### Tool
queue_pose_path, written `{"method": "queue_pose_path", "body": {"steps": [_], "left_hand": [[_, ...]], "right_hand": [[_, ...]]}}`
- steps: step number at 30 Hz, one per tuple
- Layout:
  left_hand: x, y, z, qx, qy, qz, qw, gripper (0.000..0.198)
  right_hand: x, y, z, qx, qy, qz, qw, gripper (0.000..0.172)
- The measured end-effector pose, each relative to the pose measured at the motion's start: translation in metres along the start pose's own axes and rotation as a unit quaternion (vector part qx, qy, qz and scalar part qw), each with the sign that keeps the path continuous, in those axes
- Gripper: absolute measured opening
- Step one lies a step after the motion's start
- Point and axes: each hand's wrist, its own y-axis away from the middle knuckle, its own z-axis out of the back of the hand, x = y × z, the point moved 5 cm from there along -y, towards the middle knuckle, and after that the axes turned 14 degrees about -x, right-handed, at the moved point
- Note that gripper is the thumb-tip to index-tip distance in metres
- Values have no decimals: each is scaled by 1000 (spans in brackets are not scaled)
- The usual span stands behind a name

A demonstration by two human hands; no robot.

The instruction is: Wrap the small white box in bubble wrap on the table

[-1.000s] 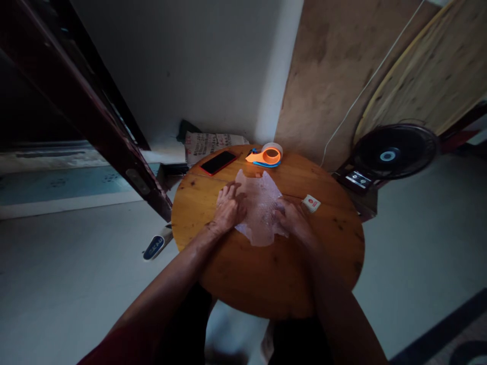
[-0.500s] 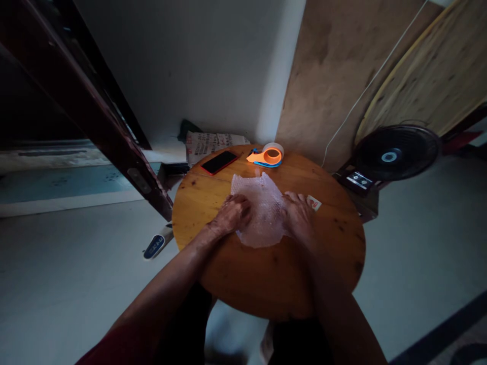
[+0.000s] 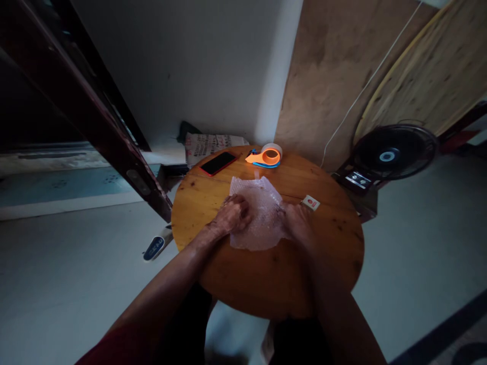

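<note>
A crinkled piece of clear bubble wrap (image 3: 261, 223) lies on the round wooden table (image 3: 251, 289). My left hand (image 3: 233, 213) rests on its left side with the fingers curled in against it. At the right edge, my right hand (image 3: 298, 221) is closed on the wrap, its fingertips partly hidden. A small white card with a red mark (image 3: 311, 203) lies just beyond my right hand. What may be inside or under the wrap cannot be made out.
An orange tape dispenser (image 3: 269, 157) with its roll and a red-edged phone (image 3: 218, 163) lie toward the table's far edge. A black fan (image 3: 393, 152) stands to the right. A printed sack (image 3: 209, 144) leans by the wall, and a dark door frame (image 3: 114, 137) rises at left.
My right hand has drawn its fingers in from lying spread beside the wrap, uncovering more of the card. My left hand keeps its place, and the wrap's outline has shifted slightly.
</note>
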Motion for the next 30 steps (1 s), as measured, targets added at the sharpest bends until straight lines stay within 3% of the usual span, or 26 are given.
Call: {"method": "queue_pose_path", "body": {"steps": [8, 11, 14, 22, 30], "left_hand": [[0, 0, 1, -6, 7, -2, 1000, 17], [-7, 3, -1, -14, 49, -42, 998, 33], [-13, 7, -7, 13, 71, -84, 994, 50], [-16, 9, -8, 49, 75, -93, 992, 51], [-15, 9, -7, 50, 76, -94, 991, 55]], "right_hand": [[2, 0, -4, 19, -50, -7, 999, 21], [6, 0, -6, 5, -91, 20, 996, 20], [12, 2, -5, -19, -121, 52, 991, 20], [24, 5, -8, -45, -154, 116, 980, 19], [29, 3, -25, -74, -211, 142, 964, 48]]}}
